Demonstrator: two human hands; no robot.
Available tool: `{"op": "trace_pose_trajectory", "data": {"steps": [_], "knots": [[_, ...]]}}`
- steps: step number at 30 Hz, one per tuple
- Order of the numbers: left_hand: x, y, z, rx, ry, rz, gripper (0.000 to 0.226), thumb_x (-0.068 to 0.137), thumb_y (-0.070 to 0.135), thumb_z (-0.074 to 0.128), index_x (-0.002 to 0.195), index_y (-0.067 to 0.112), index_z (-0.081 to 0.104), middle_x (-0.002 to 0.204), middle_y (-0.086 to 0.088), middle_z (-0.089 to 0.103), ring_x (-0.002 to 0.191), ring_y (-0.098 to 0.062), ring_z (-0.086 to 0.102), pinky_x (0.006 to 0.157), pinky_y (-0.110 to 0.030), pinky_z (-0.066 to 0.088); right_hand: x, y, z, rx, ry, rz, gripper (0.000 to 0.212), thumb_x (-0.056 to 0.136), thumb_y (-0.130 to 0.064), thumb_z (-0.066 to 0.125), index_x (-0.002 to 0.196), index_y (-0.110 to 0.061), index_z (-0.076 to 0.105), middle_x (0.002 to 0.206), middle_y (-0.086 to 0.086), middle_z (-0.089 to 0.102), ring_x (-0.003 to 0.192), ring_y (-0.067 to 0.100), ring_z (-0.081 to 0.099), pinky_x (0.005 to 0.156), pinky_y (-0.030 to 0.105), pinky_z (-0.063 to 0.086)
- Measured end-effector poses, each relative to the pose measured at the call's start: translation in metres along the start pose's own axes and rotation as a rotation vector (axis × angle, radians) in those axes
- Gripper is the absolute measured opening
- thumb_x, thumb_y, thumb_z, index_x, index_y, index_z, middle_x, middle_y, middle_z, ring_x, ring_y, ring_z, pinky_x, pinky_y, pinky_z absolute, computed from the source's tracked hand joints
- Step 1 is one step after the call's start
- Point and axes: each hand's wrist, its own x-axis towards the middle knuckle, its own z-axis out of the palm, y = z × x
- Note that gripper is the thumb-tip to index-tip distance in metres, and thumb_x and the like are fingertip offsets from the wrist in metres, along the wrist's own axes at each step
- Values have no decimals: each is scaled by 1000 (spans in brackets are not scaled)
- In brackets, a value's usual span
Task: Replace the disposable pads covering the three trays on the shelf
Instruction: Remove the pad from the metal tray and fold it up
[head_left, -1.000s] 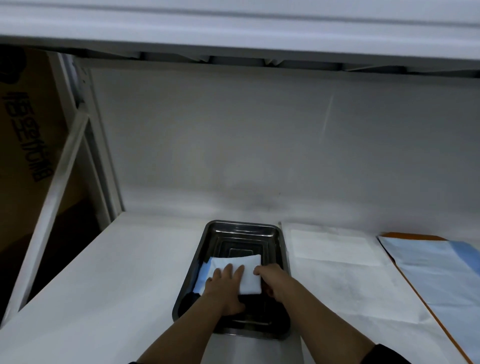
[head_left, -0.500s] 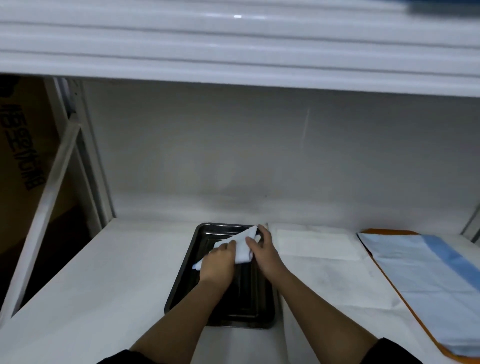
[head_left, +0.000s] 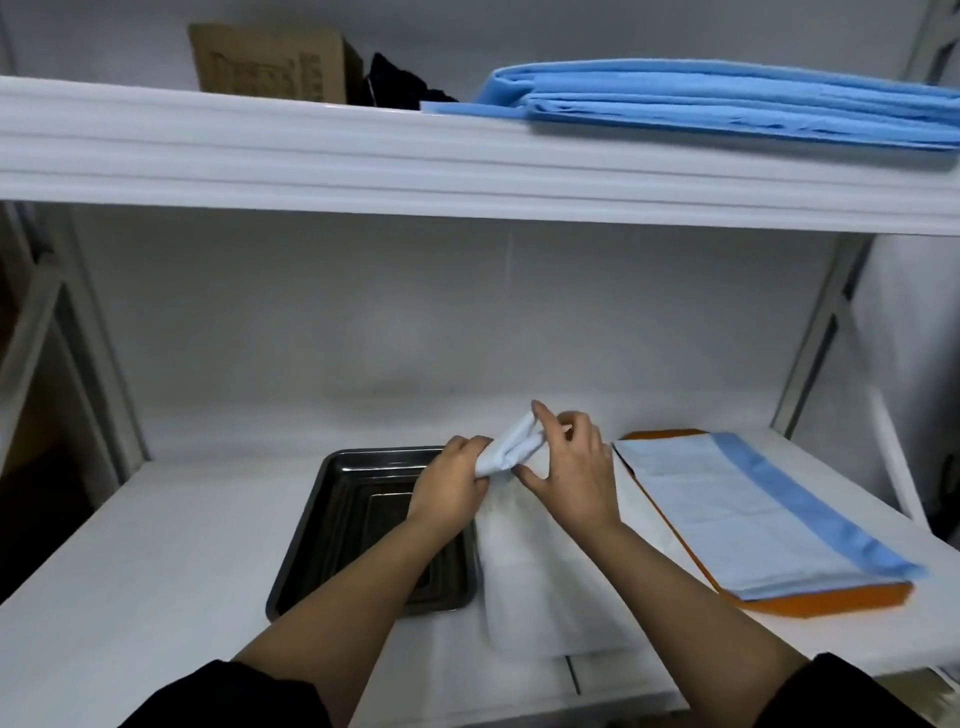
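White shelf unit (head_left: 467, 171), grey wall (head_left: 415, 322)

Blue stack (head_left: 727, 101) — cut off rightward; cardboard box (head_left: 270, 62) print unreadable

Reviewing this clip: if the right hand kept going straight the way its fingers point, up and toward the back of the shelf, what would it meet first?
Probably the folded pad that the right hand already touches and the left hand grips; past it, only the back wall. Depth is unclear.
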Motion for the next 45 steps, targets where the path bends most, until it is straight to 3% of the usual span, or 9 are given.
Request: {"op": "trace_pose_trajectory", "data": {"steps": [3,6,9,13,22,32,35,38,45], "knots": [[-2,24,8,-2,-20,89,33,87,16,51,118,24,61,110,-1,62,100,-23,59,83,-36,47,-8,15,-19,-73,34,-52,90,61,-41,83,140,-22,43,140,10,46,124,29,49,86,40,48],[-6,48,15,7,-13,144,33,87,22,50,118,29,62,111,4,65,101,-20,60,85,-34,44,-15,29,-42,-114,9,-178,72,61,-32,83,126,-19,56,134,4,55,128,27,49,88,40,48],[-13,70,20,-102,-66,154,32,84,26,46,110,27,64,106,6,67,98,-19,60,84,-34,45,-28,44,-65,-123,47,-218,35,63,-30,79,93,-20,64,99,-4,67,106,24,63,76,34,48],[-26,94,28,-225,-176,145,20,87,16,53,106,21,55,102,5,66,93,-18,58,79,-32,46,-57,63,-93,-134,83,-153,23,67,-33,71,75,-17,57,67,-4,59,64,23,58,54,29,39],[-63,125,50,-274,-350,197,13,88,18,56,100,13,53,98,-1,64,88,-23,58,74,-37,45,-115,82,-137,-207,47,-153,26,74,-43,71,78,-22,57,63,-8,58,56,15,56,49,21,30],[-118,105,71,-192,-512,152,42,87,39,58,117,10,58,116,-5,64,106,-23,60,88,-30,45,-178,72,-134,-161,-53,-203,30,81,-54,50,80,-25,57,66,-9,57,57,9,54,50,17,25],[-140,91,79,-97,-569,111,76,72,67,45,130,18,55,128,1,59,117,-17,55,94,-23,38,-198,68,-124,-193,-150,-232,30,81,-56,47,81,-27,55,63,-9,55,55,9,54,43,20,30],[-161,67,93,-10,-535,126,46,84,52,59,123,27,57,123,7,62,113,-13,57,88,-22,40,-221,64,-106,-184,-307,-209,25,79,-53,47,84,-28,47,62,-8,53,53,10,55,39,23,26],[-192,11,125,193,-732,3,54,87,49,55,132,21,46,130,-5,58,117,-24,55,92,-32,45,-249,51,-55,65,-668,-27,24,91,-27,50,112,-14,48,107,6,59,94,28,57,63,33,35]]}}
